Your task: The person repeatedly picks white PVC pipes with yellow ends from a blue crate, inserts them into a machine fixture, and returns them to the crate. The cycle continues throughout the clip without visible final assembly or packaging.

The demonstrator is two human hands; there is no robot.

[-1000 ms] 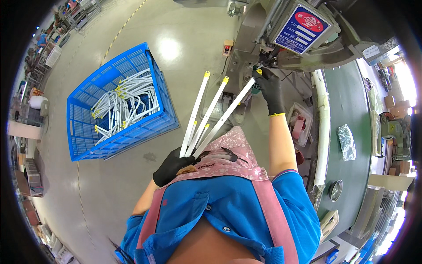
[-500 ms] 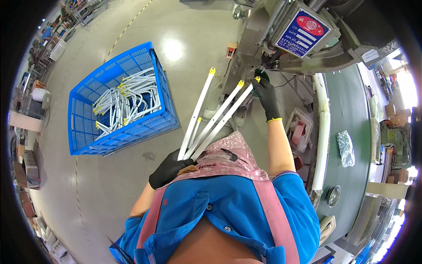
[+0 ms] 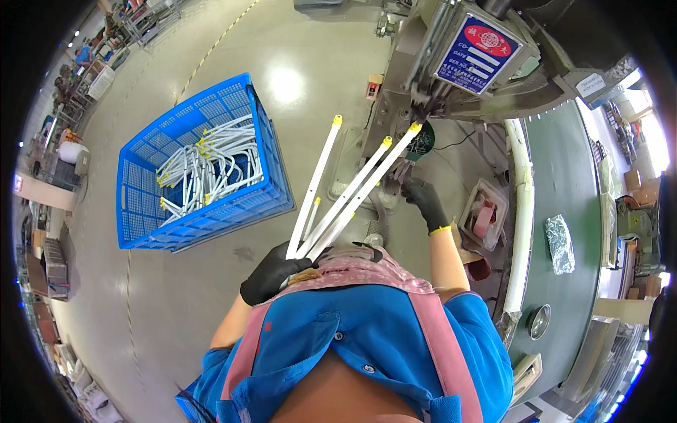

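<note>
My left hand [image 3: 271, 276], black-gloved, is closed round the lower ends of several white tubes with yellow end pieces, in front of my pink apron [image 3: 352, 271]. The tubes fan upward, and the rightmost long tube [image 3: 381, 173] has its yellow end [image 3: 415, 128] at the working head of a machine [image 3: 422, 99]. My right hand [image 3: 425, 202], also black-gloved, is apart from the tubes, below and right of that end. Its fingers are curled together; anything in them is too small to make out. A dark green container [image 3: 428, 146] with small pieces is just above it.
A blue plastic crate [image 3: 211, 224] holding more bent white tubes stands on the floor at left. Right of me are a clear bin [image 3: 502, 204] with a pink item and a green tabletop [image 3: 564, 310] bearing a foil-like packet [image 3: 559, 244] and a round metal dish [image 3: 539, 322].
My right hand has let go of the rightmost tube's yellow end and moved down. That end has shifted slightly up to the machine head. My left hand still grips the tubes.
</note>
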